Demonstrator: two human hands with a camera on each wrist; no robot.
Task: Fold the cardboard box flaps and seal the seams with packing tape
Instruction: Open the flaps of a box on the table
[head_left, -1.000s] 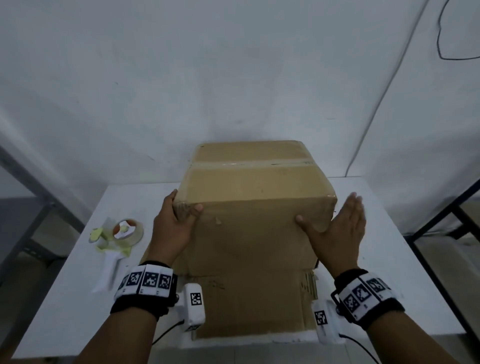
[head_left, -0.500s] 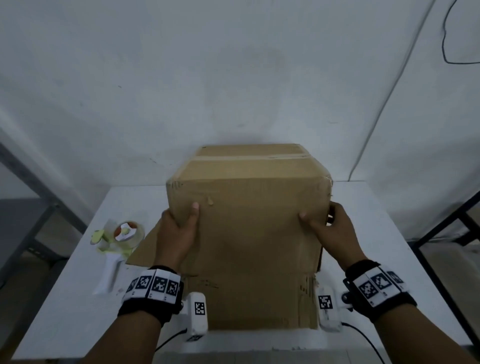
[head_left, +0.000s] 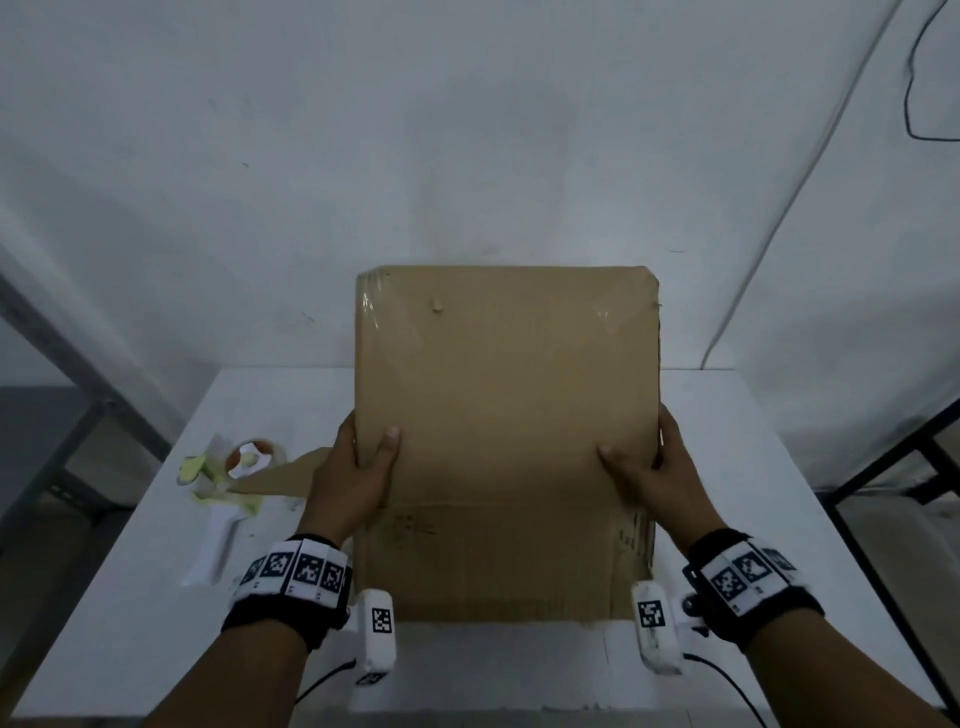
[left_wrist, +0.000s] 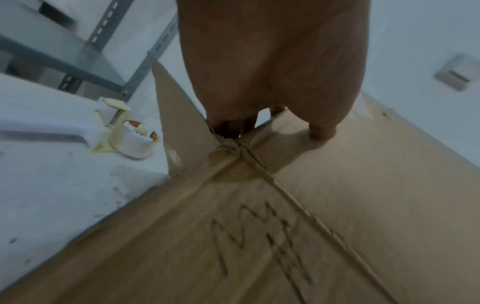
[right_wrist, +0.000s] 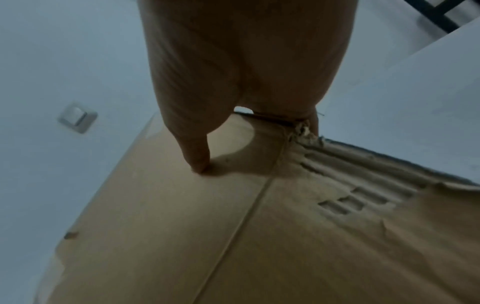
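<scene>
Holding the cardboard box (head_left: 506, 426) by its two sides, the left hand (head_left: 358, 478) and the right hand (head_left: 660, 480) now have it tipped up more than before. A moment ago its taped top showed; now only one big brown face looks at the head camera. Both thumbs press on that face, and the other fingers curl round the side edges, where they are hidden. The box hides the back of the white table (head_left: 130, 597). One brown flap (head_left: 280, 475) pokes out on the left, near the tape dispenser (head_left: 228, 493), which lies on the table apart from the box.

From the left wrist, the picture is blurry. The left hand (left_wrist: 272, 67) fills the top, with its thumb on the box (left_wrist: 363, 205) and its fingers wrapped over the corner. The flap (left_wrist: 176, 127) stands up beside the tape dispenser (left_wrist: 124, 135). Dark scribbles (left_wrist: 259, 246) on the cardboard are too smeared to read.

From the right wrist, the right hand (right_wrist: 246, 67) pinches the box (right_wrist: 182, 226) edge, thumb tip on the face. A torn patch (right_wrist: 350, 185) shows the wavy ribs inside. A wall switch (right_wrist: 77, 117) sits on the left.
</scene>
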